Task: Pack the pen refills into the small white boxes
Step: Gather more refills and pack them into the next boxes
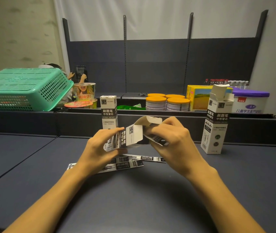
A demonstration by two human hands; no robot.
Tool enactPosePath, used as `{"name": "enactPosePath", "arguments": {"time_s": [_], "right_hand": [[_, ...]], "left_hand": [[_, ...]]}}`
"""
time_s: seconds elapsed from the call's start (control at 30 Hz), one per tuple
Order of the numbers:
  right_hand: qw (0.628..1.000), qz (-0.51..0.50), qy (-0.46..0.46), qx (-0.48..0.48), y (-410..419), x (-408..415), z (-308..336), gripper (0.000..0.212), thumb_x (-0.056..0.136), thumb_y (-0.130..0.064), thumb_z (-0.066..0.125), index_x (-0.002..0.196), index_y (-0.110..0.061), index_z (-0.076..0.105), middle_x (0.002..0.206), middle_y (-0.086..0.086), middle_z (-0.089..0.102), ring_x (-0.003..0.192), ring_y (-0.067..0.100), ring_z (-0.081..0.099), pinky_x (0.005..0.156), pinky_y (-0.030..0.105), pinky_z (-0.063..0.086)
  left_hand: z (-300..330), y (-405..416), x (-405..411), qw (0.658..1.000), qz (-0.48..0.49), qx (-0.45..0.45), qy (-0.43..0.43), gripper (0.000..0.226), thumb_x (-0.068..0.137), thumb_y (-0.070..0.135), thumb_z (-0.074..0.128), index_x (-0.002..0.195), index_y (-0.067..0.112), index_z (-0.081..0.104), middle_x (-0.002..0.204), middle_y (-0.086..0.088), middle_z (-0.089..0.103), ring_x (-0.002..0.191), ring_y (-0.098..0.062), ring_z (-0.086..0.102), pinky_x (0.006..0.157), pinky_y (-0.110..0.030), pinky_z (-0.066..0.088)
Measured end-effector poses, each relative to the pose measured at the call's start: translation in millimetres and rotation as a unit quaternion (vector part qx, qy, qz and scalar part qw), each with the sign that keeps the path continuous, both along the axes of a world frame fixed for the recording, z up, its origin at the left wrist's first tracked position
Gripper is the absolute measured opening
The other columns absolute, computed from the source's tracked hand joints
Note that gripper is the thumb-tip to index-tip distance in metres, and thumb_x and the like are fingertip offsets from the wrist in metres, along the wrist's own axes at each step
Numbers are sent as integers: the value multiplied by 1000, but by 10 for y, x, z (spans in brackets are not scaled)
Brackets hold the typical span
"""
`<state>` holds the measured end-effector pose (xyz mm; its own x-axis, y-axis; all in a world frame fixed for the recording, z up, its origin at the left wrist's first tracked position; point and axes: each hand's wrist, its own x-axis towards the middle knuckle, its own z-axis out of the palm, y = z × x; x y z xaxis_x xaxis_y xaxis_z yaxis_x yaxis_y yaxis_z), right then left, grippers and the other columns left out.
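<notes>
Lying tilted in mid-air, the open box (pixel 130 137) is gripped at its base by the left hand (pixel 100 148), while the right hand (pixel 169 137) pinches refill packets (pixel 157 140) at its mouth. Behind it one closed box (pixel 109 111) stands; right of it, one open box (pixel 217 121). Below it perhaps three loose refills (pixel 128 163) remain.

left hand (pixel 102 143) gripping, right hand (pixel 171 140) pinching
</notes>
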<state>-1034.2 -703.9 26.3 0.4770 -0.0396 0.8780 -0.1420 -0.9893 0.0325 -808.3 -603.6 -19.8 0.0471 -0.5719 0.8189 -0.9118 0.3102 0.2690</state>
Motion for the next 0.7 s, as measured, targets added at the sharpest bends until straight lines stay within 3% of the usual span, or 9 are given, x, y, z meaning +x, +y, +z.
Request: {"name": "enactPosePath", "arguments": {"time_s": [0.13,0.33,0.57,0.7], "right_hand": [[1000,7,-25,8,34,7,29,23,87,-23,58,96,-9,73,94,3,68,87,19,50,72,24,45],[999,16,-34,15,54,15,34,20,86,-21,58,93,-9,72,93,2,69,89,17,50,75,20,43],[998,14,12,53,71,14,11,25,86,-24,51,92,-13,72,92,-3,69,88,18,48,72,30,45],[996,3,49,74,83,25,-6,30,86,-27,47,96,-16,73,101,-5,71,92,19,47,72,40,49]], "left_hand": [[4,3,-7,1000,0,2,11,67,74,50,66,135,36,42,124,10,54,110,-4,53,83,-14,44],[10,10,-8,1000,3,6,12,68,74,46,68,135,40,39,125,11,53,111,0,50,83,-8,43],[14,5,-13,1000,2,12,5,66,74,50,66,134,36,43,123,13,54,110,6,50,85,-7,40],[11,1,-15,1000,1,15,1,67,73,40,74,133,35,45,123,12,55,110,4,50,85,-10,42]]}}
